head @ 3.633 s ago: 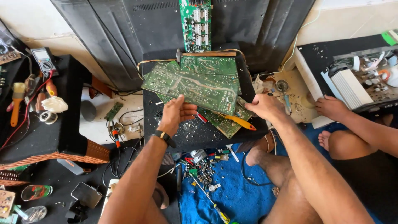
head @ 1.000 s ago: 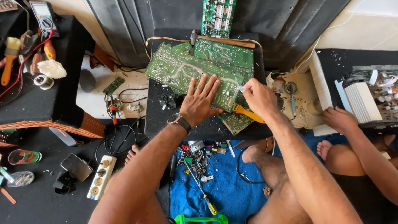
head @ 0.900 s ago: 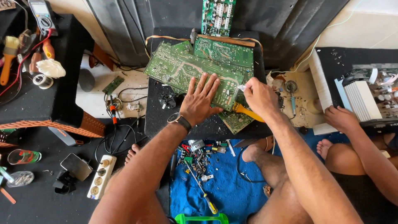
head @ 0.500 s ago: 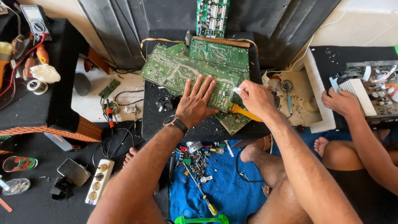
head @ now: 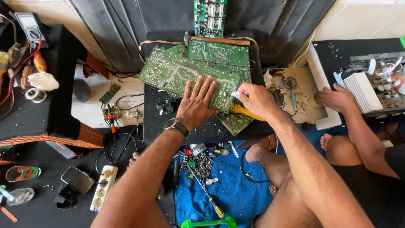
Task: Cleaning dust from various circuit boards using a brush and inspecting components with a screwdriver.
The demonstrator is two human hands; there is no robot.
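Green circuit board flat, solder-side up; yellow-handled tool alongside.

An informal electronics repair spot set up on the floor: green circuit boards piled on a black stand, a multimeter and pliers to the side, a soldering iron, a power strip, and loose components with a screwdriver on a blue towel
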